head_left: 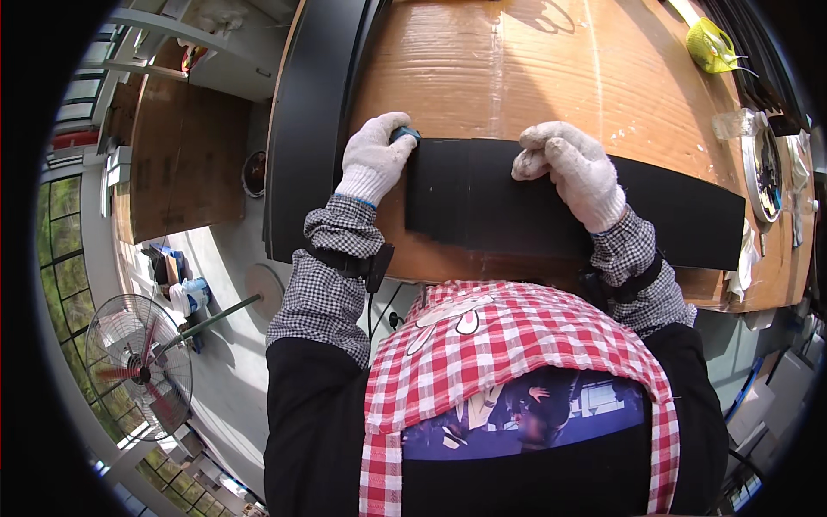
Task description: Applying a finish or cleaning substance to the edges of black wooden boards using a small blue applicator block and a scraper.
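A long black panel lies across the cardboard-covered table in front of me, its right end narrowing slightly. My left hand, in a white knit glove, is closed round a small blue object at the panel's far left corner; most of that object is hidden by the fingers. Over the right half of the panel is my right hand, gloved the same way. Its fingers are curled and drawn together, and whatever they may hold is hidden.
A stack of long black boards runs along the table's left side. At the right are a yellow-green mesh basket, a round container with dark residue and white rags. A standing fan is on the floor at left.
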`<move>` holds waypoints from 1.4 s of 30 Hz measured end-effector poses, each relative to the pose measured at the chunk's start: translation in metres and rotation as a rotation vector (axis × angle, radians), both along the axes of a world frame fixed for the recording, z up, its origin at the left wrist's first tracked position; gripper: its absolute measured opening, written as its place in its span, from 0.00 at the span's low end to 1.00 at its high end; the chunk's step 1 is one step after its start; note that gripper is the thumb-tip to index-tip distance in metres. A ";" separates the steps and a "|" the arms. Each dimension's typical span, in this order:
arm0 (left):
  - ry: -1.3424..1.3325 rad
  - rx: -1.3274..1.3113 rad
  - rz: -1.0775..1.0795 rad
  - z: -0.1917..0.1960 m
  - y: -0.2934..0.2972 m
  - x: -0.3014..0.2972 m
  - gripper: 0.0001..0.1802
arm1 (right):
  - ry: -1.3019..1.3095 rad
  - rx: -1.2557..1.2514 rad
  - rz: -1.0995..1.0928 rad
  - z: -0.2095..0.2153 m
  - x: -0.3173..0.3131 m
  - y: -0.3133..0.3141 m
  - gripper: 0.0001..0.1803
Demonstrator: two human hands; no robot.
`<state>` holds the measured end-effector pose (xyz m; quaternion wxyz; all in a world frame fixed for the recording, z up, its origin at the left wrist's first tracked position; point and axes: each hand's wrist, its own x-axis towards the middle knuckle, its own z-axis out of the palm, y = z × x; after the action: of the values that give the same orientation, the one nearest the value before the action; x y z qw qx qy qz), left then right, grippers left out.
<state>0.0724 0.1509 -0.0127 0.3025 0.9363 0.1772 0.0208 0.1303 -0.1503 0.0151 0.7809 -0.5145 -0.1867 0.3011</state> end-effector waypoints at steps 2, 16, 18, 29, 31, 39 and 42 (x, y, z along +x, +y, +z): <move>0.028 0.073 -0.062 0.005 -0.003 0.002 0.20 | -0.006 -0.010 -0.007 0.003 -0.001 0.000 0.17; 0.020 0.124 0.061 -0.008 -0.001 -0.003 0.20 | 0.002 -0.003 -0.010 0.002 -0.001 -0.001 0.17; 0.017 0.071 0.014 -0.009 0.000 -0.003 0.20 | -0.019 -0.005 0.001 0.002 0.000 0.000 0.17; -0.106 -0.280 0.125 -0.022 0.004 -0.019 0.21 | -0.029 -0.003 0.005 0.004 0.002 0.001 0.17; -0.029 -0.278 0.114 -0.014 -0.006 -0.032 0.20 | -0.030 -0.020 0.011 0.001 0.003 0.000 0.17; -0.010 -0.420 0.147 -0.016 -0.027 -0.127 0.20 | -0.044 0.027 0.011 -0.004 0.004 -0.003 0.19; 0.082 -0.374 0.084 -0.002 -0.030 -0.154 0.20 | -0.045 0.015 -0.002 -0.004 0.005 -0.002 0.19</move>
<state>-0.0815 0.1212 -0.0143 0.4626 0.8557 0.2289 -0.0378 0.1350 -0.1524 0.0106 0.7807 -0.5153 -0.2063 0.2873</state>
